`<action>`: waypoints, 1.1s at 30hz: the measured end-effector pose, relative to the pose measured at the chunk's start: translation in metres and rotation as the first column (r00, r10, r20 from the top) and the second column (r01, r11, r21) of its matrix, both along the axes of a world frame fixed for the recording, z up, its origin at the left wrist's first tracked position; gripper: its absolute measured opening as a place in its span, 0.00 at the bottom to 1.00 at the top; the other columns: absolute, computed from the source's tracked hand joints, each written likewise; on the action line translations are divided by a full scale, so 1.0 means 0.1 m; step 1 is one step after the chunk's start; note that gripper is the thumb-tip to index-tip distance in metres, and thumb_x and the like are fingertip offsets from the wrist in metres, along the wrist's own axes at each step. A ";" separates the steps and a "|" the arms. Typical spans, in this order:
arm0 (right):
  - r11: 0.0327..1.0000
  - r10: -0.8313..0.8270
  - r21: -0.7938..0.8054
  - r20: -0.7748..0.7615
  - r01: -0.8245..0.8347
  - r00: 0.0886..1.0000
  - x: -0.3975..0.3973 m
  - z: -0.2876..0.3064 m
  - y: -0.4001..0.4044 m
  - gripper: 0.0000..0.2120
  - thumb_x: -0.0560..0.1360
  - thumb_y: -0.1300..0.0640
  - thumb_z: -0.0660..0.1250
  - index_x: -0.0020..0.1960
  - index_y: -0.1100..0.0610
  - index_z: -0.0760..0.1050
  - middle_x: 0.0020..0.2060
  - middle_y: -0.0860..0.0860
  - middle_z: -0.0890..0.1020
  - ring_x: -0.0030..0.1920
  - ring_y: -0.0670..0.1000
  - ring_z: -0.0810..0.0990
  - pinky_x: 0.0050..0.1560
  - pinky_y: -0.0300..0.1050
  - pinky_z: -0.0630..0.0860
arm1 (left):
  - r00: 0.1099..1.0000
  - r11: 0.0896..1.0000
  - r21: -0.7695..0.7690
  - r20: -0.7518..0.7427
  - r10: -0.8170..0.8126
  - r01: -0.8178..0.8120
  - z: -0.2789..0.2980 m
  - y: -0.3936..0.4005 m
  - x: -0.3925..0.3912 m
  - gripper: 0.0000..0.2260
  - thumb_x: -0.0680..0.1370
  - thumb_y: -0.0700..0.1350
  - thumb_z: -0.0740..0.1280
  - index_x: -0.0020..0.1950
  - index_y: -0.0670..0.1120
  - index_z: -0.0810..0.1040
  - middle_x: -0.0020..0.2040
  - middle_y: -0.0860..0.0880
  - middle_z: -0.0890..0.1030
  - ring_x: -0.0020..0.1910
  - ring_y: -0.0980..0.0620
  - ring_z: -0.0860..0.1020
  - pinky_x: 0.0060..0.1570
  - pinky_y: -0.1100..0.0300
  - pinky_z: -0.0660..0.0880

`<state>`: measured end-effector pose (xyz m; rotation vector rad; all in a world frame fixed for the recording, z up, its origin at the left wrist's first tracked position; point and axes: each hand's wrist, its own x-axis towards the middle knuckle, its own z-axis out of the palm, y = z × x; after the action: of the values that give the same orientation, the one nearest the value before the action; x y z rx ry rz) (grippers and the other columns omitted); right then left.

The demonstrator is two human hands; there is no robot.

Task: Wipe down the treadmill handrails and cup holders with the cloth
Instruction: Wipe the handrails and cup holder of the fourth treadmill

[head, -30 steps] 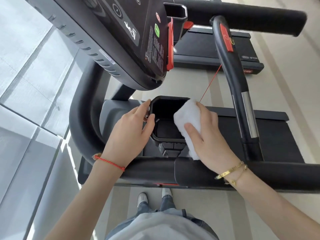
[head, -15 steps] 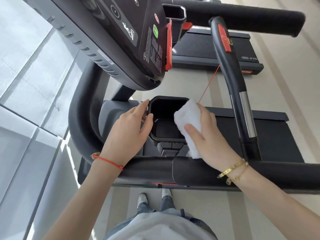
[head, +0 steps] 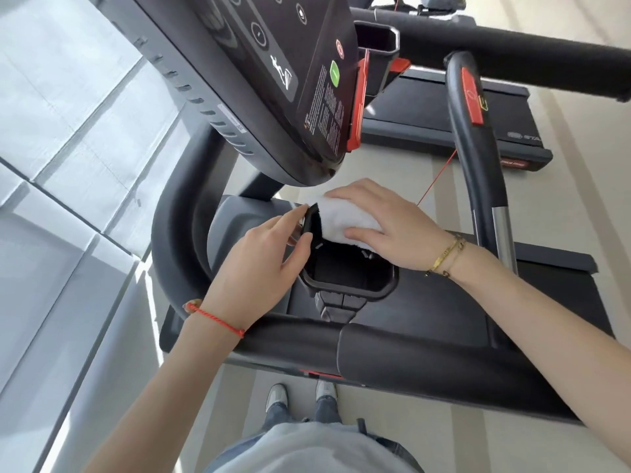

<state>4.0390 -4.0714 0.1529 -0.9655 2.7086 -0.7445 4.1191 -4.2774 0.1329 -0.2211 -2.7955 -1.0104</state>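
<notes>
Since before, your right hand (head: 386, 223) slid cloth (head: 341, 221) to cup holder (head: 348, 285) far edge, fingers flat on top. Left hand (head: 259, 264) pinches left rim. Red cord (head: 437, 177) close: snag pulls it.

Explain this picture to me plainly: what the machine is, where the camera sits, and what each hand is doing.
The camera is worn on the person's head and looks down, so their own arms, shirt and shoes show. The machine is a black treadmill: the padded black front handrail crosses below the hands, the dark control console hangs above. Between them sits a black plastic cup holder. The left hand grips the holder's left rim. The right hand lies flat, pressing a folded white cloth onto the far rim.
</notes>
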 end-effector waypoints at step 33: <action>0.954 -0.241 -0.159 0.091 0.253 0.966 0.61 0.06 0.42 0.20 0.82 0.48 0.56 0.73 0.49 0.63 0.64 0.43 0.67 0.60 0.39 0.70 0.59 0.30 0.66 | 0.999 0.999 -0.032 -0.029 -0.041 0.040 -0.07 -0.03 -0.02 0.20 0.82 0.50 0.59 0.74 0.48 0.67 0.50 0.51 0.82 0.48 0.51 0.80 0.51 0.51 0.77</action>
<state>4.0998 -4.0290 0.1592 -0.6206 2.7702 -1.0480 4.1175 -4.2807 0.1263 -0.2955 -2.7929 -0.9642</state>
